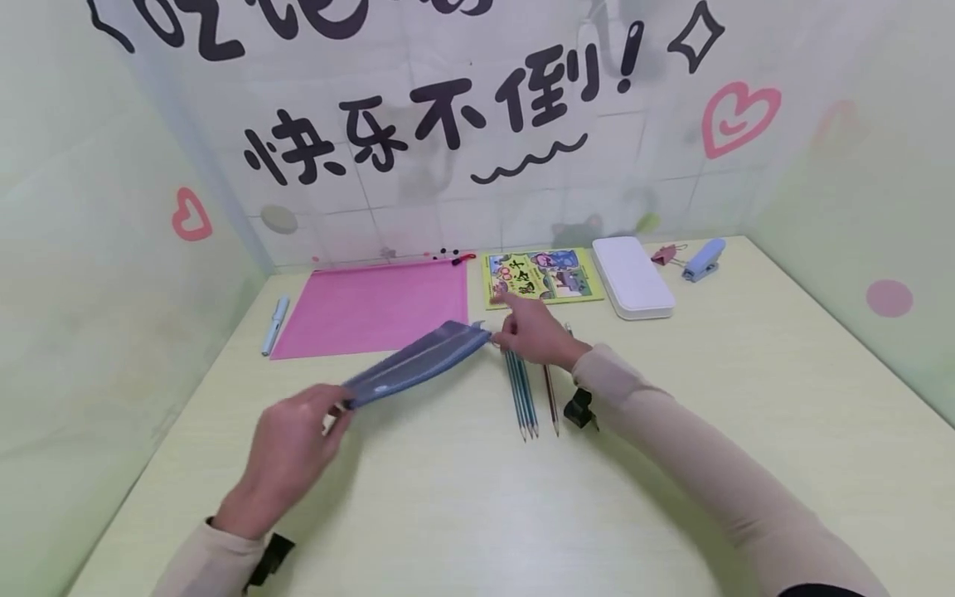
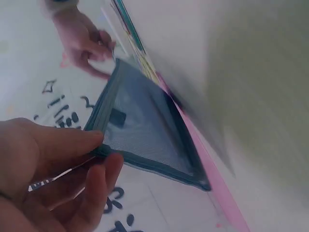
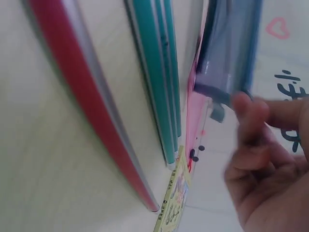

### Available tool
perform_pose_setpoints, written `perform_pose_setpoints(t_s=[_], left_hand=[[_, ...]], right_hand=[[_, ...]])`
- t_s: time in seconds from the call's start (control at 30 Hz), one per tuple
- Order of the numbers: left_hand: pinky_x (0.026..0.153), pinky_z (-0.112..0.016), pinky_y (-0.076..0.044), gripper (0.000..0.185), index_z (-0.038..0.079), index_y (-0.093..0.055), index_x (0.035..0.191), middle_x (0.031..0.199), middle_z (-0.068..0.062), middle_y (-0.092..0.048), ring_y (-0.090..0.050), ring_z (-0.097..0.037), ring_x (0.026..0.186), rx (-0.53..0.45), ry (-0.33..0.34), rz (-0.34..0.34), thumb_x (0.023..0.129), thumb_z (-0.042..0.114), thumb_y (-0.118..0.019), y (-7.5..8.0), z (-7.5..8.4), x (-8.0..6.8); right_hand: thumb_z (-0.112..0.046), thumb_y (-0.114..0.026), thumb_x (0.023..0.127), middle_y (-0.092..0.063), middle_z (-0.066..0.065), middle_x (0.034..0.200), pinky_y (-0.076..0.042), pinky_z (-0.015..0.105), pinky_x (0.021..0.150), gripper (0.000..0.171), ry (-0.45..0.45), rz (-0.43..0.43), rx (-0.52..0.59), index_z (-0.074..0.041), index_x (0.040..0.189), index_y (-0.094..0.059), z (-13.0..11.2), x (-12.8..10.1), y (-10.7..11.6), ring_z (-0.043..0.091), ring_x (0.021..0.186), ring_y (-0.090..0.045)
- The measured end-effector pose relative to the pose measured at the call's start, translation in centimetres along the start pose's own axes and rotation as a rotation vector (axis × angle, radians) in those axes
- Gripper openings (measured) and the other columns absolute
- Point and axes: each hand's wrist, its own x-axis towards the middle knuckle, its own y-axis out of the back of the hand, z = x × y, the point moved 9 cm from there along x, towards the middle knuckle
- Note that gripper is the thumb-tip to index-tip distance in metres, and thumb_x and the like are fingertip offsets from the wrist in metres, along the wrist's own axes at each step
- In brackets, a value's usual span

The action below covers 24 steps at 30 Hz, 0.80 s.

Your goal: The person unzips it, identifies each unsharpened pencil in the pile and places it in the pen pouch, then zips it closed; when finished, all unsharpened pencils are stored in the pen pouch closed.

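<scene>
A blue see-through mesh pouch (image 1: 421, 363) with a darker zipped edge hangs tilted above the table between both hands. My left hand (image 1: 294, 444) pinches its near left corner; in the left wrist view, thumb (image 2: 72, 140) and fingers meet on the dark edging. At the far right corner, my right hand (image 1: 539, 330) pinches the pouch beside a small tab (image 3: 217, 112). Below that hand lie several teal pencils (image 1: 522, 398) side by side, points toward me. A dark red pencil (image 1: 551, 402) lies just right of them.
Behind the pouch lies a flat pink pouch (image 1: 373, 307), a light blue pen (image 1: 275, 326) to its left. Farther right along the wall are a yellow picture book (image 1: 574, 278), a white case (image 1: 634, 278), a pink binder clip (image 1: 662, 254) and a blue stapler (image 1: 704, 259).
</scene>
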Motion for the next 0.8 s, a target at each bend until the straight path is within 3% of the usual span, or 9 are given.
perform_pose_setpoints(t_s=[0.1, 0.2, 0.43, 0.57, 0.67, 0.8], left_hand=[[0.059, -0.033, -0.061, 0.022, 0.005, -0.075, 0.092, 0.088, -0.011, -0.078, -0.075, -0.019, 0.070, -0.103, 0.127, -0.127, 0.074, -0.005, -0.081, -1.0, -3.4, 0.0], [0.064, -0.033, -0.063, 0.021, 0.005, -0.075, 0.094, 0.092, -0.014, -0.078, -0.077, -0.023, 0.075, -0.199, 0.225, -0.228, 0.076, -0.005, -0.080, -2.1, -5.9, -0.6], [0.067, -0.026, -0.062, 0.021, 0.007, -0.075, 0.098, 0.095, -0.013, -0.078, -0.077, -0.023, 0.081, -0.301, 0.382, -0.361, 0.080, -0.003, -0.077, -3.5, -9.0, -2.4], [0.065, -0.022, -0.060, 0.020, 0.006, -0.076, 0.101, 0.095, -0.011, -0.079, -0.077, -0.022, 0.084, -0.333, 0.407, -0.445, 0.082, 0.002, -0.077, -4.5, -9.4, -3.1], [0.065, -0.025, -0.061, 0.021, 0.005, -0.075, 0.104, 0.099, -0.013, -0.078, -0.077, -0.024, 0.085, -0.343, 0.400, -0.510, 0.083, 0.006, -0.077, -5.1, -9.2, -3.4], [0.065, -0.030, -0.061, 0.016, 0.008, -0.076, 0.101, 0.096, -0.009, -0.078, -0.075, -0.022, 0.083, -0.259, 0.329, -0.502, 0.085, 0.011, -0.076, -5.0, -8.4, -2.8]], right_hand=[[-0.013, -0.067, 0.096, -0.073, 0.007, 0.077, -0.049, 0.023, 0.052, 0.036, 0.018, -0.109, -0.039, -0.005, 0.130, -0.064, -0.3, -0.8, -1.4, 0.015, 0.059, -0.063], [-0.014, -0.066, 0.096, -0.074, 0.006, 0.076, -0.050, 0.023, 0.053, 0.024, 0.044, -0.176, -0.042, -0.007, 0.119, -0.071, -1.2, -2.0, -2.4, 0.012, 0.056, -0.061], [-0.010, -0.068, 0.094, -0.072, 0.004, 0.071, -0.049, 0.020, 0.056, 0.016, 0.180, -0.296, -0.073, -0.007, 0.109, -0.073, -4.2, -5.4, -4.5, 0.007, 0.055, -0.057], [-0.010, -0.068, 0.094, -0.067, -0.002, 0.067, -0.047, 0.017, 0.059, 0.016, 0.233, -0.347, -0.165, -0.006, 0.108, -0.074, -5.1, -6.5, -5.8, 0.002, 0.055, -0.051], [-0.011, -0.068, 0.093, -0.065, -0.005, 0.067, -0.047, 0.017, 0.062, 0.017, 0.245, -0.366, -0.209, -0.007, 0.109, -0.075, -5.2, -6.8, -6.4, 0.001, 0.057, -0.050], [-0.017, -0.070, 0.094, -0.068, -0.009, 0.073, -0.049, 0.018, 0.064, 0.020, 0.254, -0.382, -0.235, -0.010, 0.112, -0.074, -5.0, -7.1, -6.4, 0.000, 0.061, -0.054]])
